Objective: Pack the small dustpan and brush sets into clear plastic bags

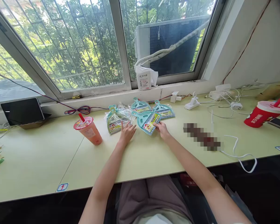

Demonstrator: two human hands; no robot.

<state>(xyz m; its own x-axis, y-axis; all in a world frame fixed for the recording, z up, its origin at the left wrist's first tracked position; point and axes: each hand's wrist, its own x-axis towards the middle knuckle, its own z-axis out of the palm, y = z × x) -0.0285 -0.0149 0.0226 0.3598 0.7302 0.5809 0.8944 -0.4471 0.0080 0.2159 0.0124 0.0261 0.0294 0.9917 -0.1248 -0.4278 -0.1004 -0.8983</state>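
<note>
A small turquoise dustpan set (146, 121) with a printed label is pinched at its right edge by my right hand (162, 129), thumb on top. My left hand (128, 132) has its fingers stretched out, at the right side of a green dustpan set (115, 123) in clear plastic; I cannot tell whether it presses on the wrap. Behind the held set lies another wrapped turquoise dustpan set (140, 106). To its right rests one more dustpan set (163, 109), its lower left partly covered by the held one.
A pink drink cup (90, 132) with a red straw stands left of my arms, a red cup (258, 116) at far right. A tablet (22, 110) leans by the window. White cables (233, 93) and a power adapter (192, 103) lie right. A blurred dark object (202, 137) is near my right forearm.
</note>
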